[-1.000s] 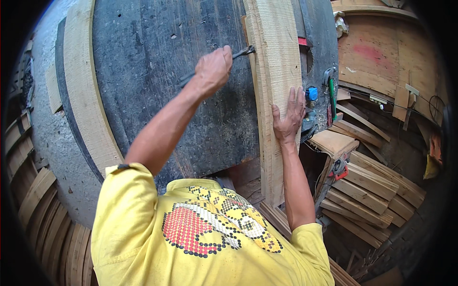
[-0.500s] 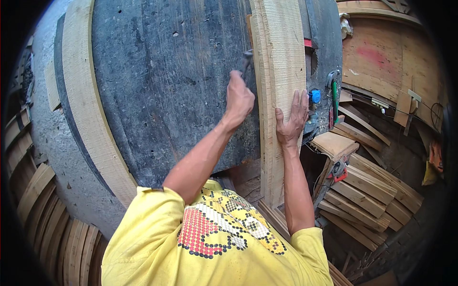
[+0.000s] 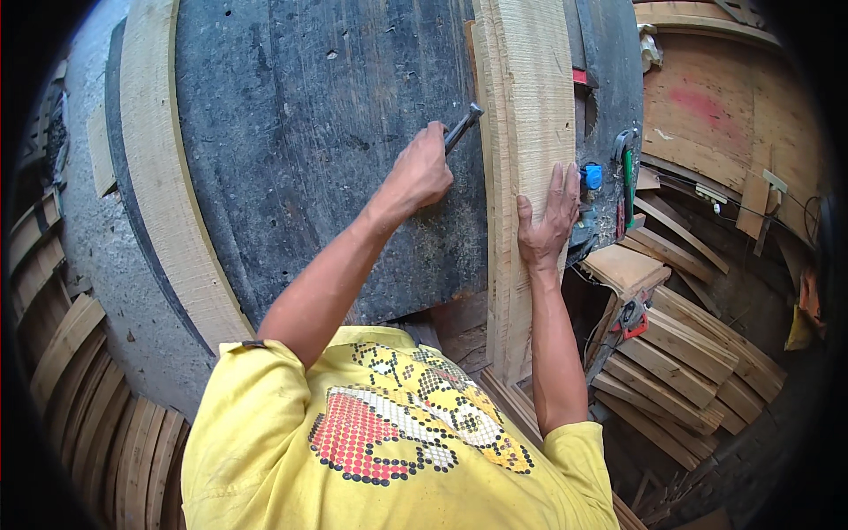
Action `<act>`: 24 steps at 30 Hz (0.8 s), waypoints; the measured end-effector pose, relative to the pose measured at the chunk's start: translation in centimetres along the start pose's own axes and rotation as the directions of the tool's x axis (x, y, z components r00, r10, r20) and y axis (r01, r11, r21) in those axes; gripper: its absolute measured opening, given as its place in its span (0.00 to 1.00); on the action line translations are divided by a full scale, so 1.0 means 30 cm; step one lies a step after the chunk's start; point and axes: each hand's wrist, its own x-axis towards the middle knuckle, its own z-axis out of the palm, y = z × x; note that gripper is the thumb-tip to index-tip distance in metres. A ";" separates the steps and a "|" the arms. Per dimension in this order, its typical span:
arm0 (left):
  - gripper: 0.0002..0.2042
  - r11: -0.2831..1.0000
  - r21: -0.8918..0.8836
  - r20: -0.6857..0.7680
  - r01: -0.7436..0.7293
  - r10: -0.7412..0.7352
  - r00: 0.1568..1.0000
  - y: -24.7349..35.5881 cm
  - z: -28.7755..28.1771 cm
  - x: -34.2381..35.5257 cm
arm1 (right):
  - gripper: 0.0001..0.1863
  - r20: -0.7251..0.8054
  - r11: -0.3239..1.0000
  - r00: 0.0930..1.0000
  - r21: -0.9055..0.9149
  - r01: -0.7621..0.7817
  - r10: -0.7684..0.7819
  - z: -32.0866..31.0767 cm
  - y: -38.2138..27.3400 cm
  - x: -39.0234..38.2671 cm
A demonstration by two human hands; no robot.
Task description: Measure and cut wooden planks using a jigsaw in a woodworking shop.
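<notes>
My left hand [image 3: 419,170] is closed around a hammer [image 3: 463,128], over the dark tabletop. Its metal head points up and to the right, a short gap from the left edge of the long pale boards. My right hand [image 3: 549,221] lies flat with fingers outstretched on the top wooden board [image 3: 534,106], near its right edge. Beneath and beside that board, further boards [image 3: 497,212] show their edges on the left. The hammer's grip is mostly hidden inside my left hand.
Along the table's left side runs another long board [image 3: 146,115]. A blue cap-like object [image 3: 593,176] and a green-handled tool [image 3: 629,181] lie right of the boards. Stacked timber [image 3: 680,353] fills the lower right, with curved-looking planks [image 3: 75,353] at the lower left.
My left hand has swung the hammer leftward and slightly down, away from the boards' edge. The right hand stays flat on the board. The whole view has shifted slightly.
</notes>
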 end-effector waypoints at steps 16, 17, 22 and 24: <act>0.06 0.763 0.609 0.174 -0.217 0.138 0.975 0.199 -0.210 0.153 | 0.47 0.006 1.000 1.000 0.003 -0.014 0.014 -0.002 0.000 0.001; 0.07 0.767 0.602 0.160 -0.222 0.156 0.975 0.203 -0.215 0.164 | 0.47 0.008 1.000 1.000 0.000 -0.009 0.009 -0.002 0.000 0.000; 0.08 0.748 0.637 0.108 -0.189 0.156 0.982 0.227 -0.234 0.211 | 0.47 0.008 1.000 1.000 -0.004 -0.013 0.013 -0.003 0.001 0.000; 0.09 0.739 0.651 0.099 -0.173 0.144 0.985 0.235 -0.245 0.224 | 0.47 0.016 1.000 1.000 -0.012 -0.013 0.013 -0.003 0.000 0.001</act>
